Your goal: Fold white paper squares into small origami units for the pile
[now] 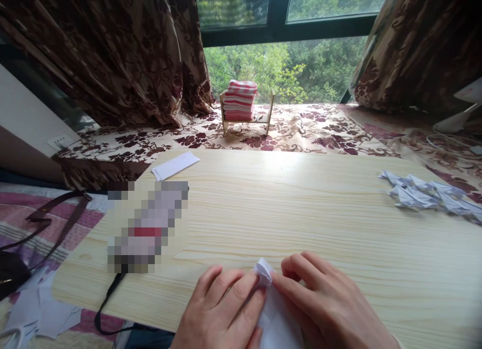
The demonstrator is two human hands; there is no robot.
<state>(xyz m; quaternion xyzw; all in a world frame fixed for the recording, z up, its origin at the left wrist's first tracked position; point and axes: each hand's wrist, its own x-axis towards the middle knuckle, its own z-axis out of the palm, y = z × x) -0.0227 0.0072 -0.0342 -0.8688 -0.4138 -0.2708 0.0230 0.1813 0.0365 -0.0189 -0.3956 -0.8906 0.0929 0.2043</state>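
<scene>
At the near edge of the wooden table, a white sheet of paper [276, 316] lies between my hands, its far tip folded over into a small raised point. My left hand [229, 306] grips its left side, with thumb and index finger at the fold. From the right, my right hand [324, 294] holds the paper, index fingertip touching the folded tip and the other fingers curled. The lower end of the sheet runs out of view, and both palms hide part of it.
Several folded white paper pieces [425, 193] sit at the table's right. A stack of paper strips [175, 165] lies far left, near a blurred-out object [150, 228] with a black cord [107, 294]. Loose papers [41, 309] rest on the bed. Striped cloths [240, 102] fill a small rack by the window.
</scene>
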